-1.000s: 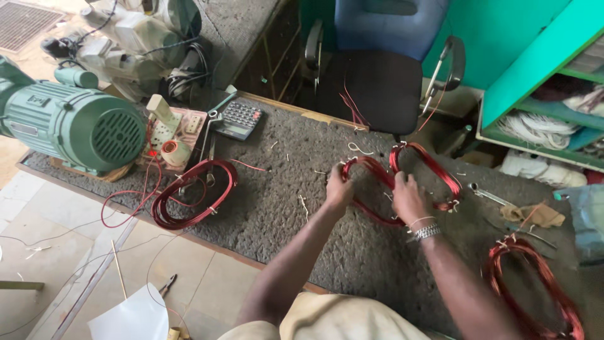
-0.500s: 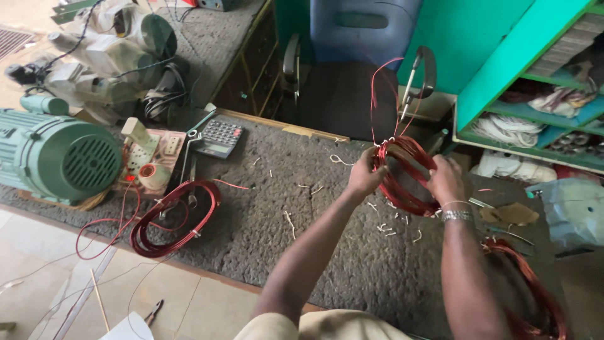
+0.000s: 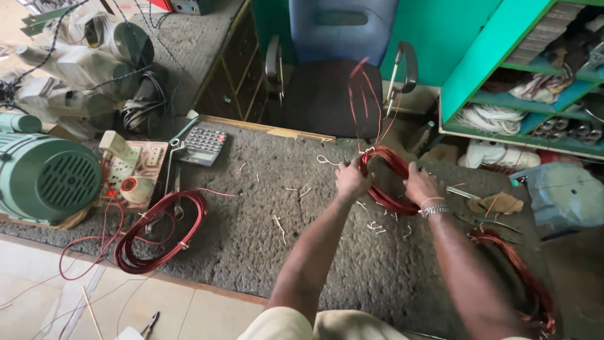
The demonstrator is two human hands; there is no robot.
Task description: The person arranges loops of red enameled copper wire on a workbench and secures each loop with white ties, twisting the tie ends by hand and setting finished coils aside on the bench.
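Two hands grip one red wire coil (image 3: pixel 384 182).
Left hand (image 3: pixel 352 179) and right hand (image 3: pixel 420 184) fingers close around its opposite sides, above the grey mat (image 3: pixel 251 214).

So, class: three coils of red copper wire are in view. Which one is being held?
The middle coil, gripped by both the left hand and right hand. The other two lie untouched on the mat.

Soft even daylight; brighter top left; faint shadows; wide-angle edge distortion; sharp focus.
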